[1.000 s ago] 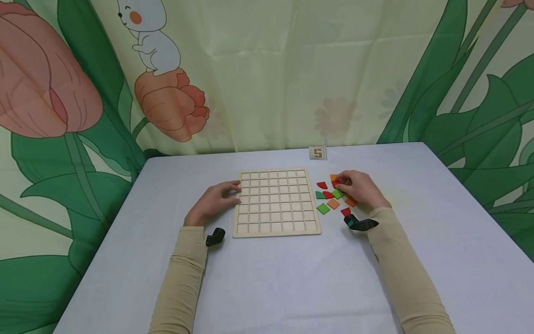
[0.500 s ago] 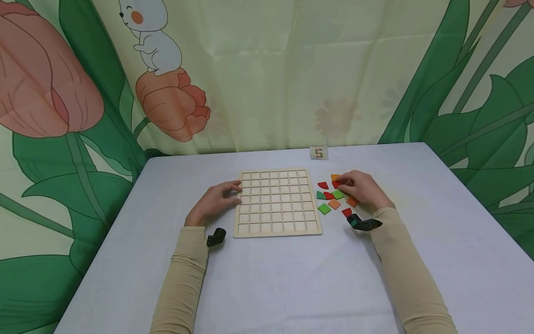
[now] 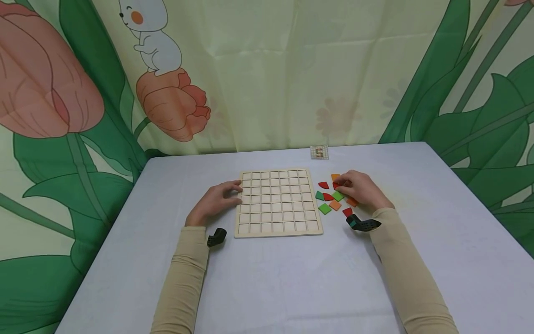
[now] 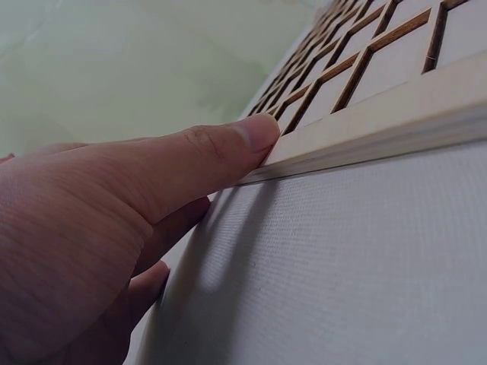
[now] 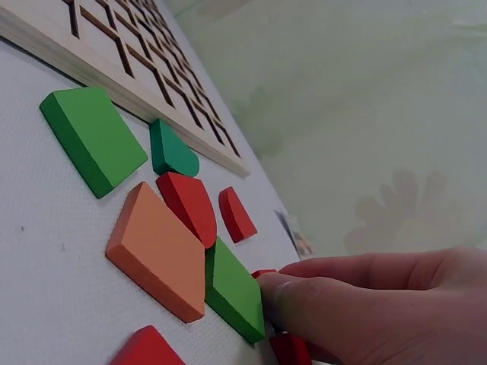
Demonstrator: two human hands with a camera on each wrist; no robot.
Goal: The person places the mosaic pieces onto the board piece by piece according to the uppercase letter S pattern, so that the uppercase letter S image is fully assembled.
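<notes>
A pale wooden grid board lies on the table. My left hand is at its left edge; in the left wrist view the thumb tip rests on the board's rim, fingers loosely bent below. To the right of the board, my right hand reaches down into a group of coloured tiles. Its thumb and forefinger close around a small red tile, mostly covered by the fingertips. A light green tile lies right beside the thumb, and another red tile shows under the hand.
Near the right hand lie an orange tile, a light green tile, a dark green rounded tile and several red ones. A small patterned card sits at the table's back edge, before a printed curtain.
The right hand stays among the tiles with slight finger motion. A few tiles near it, dark green, red and orange, have shifted a little. The left hand keeps its place at the board.
</notes>
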